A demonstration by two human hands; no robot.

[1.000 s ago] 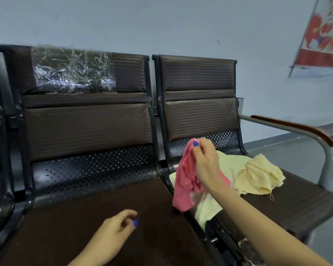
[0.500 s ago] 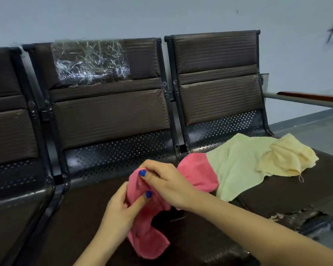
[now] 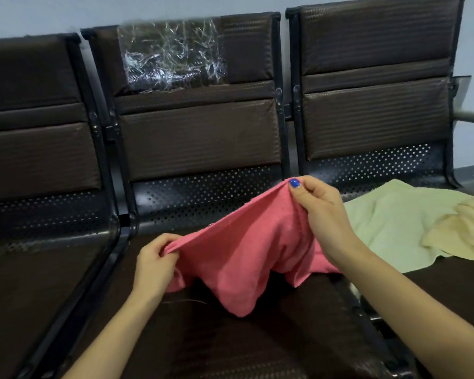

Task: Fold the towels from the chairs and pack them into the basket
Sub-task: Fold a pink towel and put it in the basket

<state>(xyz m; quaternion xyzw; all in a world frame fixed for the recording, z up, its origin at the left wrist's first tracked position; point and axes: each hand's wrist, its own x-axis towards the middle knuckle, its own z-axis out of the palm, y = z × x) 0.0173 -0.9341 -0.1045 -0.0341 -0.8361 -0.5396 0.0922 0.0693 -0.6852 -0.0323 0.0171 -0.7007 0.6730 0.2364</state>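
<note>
A pink towel point(image 3: 241, 255) hangs stretched between my two hands above the middle chair seat point(image 3: 230, 337). My left hand point(image 3: 155, 265) pinches its lower left corner. My right hand point(image 3: 322, 214) pinches the upper right corner, held higher. The towel's loose lower edge droops onto the seat. On the right chair lie a pale green towel point(image 3: 389, 222), spread flat, and a crumpled pale yellow towel point(image 3: 465, 233) at the frame's right edge. No basket is in view.
A row of three dark brown chairs stands against a pale wall. The middle chair's backrest carries a patch of crinkled clear plastic point(image 3: 173, 54). The left chair point(image 3: 39, 242) has nothing on its seat. A metal armrest point(image 3: 471, 116) juts out at far right.
The pink towel came off the right chair over to the middle seat. My left hand took hold of it, and both hands have pulled apart, spreading the cloth.
</note>
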